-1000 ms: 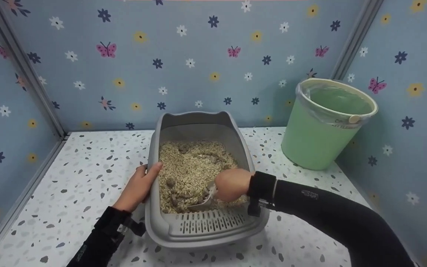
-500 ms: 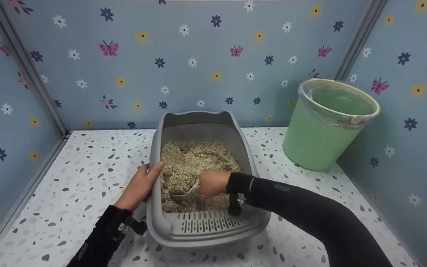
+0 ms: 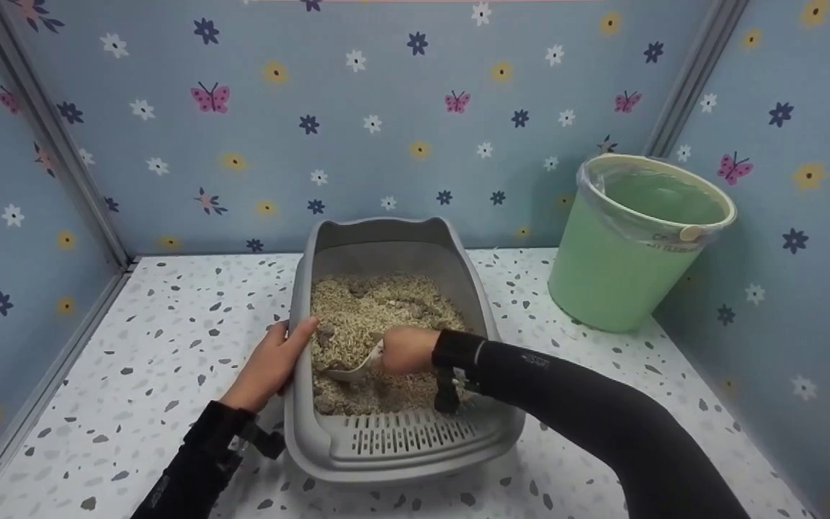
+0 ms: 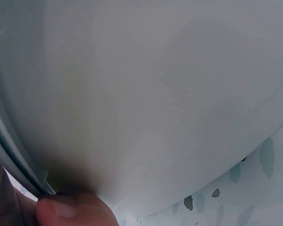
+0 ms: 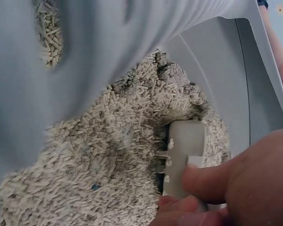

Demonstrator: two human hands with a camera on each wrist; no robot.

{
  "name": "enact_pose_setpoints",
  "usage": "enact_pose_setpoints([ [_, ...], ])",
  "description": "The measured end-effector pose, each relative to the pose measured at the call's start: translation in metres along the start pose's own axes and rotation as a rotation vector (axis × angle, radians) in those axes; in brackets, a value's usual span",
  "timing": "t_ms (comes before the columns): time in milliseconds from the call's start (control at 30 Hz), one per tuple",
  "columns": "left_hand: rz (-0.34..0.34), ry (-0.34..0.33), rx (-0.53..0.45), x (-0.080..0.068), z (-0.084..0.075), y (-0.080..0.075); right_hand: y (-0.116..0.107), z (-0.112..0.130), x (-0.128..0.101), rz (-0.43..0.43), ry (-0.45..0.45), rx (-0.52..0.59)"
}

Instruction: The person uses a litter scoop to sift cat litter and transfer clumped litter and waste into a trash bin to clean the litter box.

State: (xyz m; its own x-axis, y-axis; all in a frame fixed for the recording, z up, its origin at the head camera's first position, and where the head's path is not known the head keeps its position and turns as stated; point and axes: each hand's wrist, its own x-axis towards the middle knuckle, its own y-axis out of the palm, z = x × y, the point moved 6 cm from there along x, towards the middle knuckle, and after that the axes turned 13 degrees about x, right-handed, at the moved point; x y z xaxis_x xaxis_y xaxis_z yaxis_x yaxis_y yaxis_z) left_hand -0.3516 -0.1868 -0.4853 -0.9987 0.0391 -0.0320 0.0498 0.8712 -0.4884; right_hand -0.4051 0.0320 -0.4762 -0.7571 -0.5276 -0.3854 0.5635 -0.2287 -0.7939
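Observation:
A grey litter box [image 3: 393, 453] filled with beige pellet litter [image 3: 375, 310] stands on the speckled floor. My left hand [image 3: 274, 360] grips its left rim, thumb over the edge; the left wrist view shows only the box's outer wall [image 4: 146, 94] and a thumb tip. Inside the box, my right hand [image 3: 404, 351] holds a pale grey scoop [image 3: 354, 370] by its handle, its head dug into the litter near some dark clumps [image 3: 326, 333]. In the right wrist view, the scoop [image 5: 185, 157] lies against the pellets [image 5: 94, 155].
A green bucket [image 3: 635, 241] lined with a clear bag leans at the back right corner. Blue flowered walls close the space on three sides. Speckled floor [image 3: 170, 339] lies left and right of the box.
My right hand has carried the scoop from the box's right front across to its left side, pushing through the litter. The left hand has kept its hold on the rim.

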Motion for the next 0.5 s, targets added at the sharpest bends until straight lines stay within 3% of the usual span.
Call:
enact_pose_setpoints([
  [100, 0.005, 0.004, -0.002, 0.0, 0.0, 0.001, -0.007, 0.016, -0.018, 0.021, 0.001, 0.011],
  [233, 0.007, 0.007, -0.013, 0.001, 0.0, 0.0, -0.01, 0.017, -0.017, 0.024, 0.025, 0.051],
  [500, 0.024, -0.009, -0.024, 0.0, 0.002, 0.0, 0.0, -0.008, 0.025, 0.023, 0.036, 0.055],
])
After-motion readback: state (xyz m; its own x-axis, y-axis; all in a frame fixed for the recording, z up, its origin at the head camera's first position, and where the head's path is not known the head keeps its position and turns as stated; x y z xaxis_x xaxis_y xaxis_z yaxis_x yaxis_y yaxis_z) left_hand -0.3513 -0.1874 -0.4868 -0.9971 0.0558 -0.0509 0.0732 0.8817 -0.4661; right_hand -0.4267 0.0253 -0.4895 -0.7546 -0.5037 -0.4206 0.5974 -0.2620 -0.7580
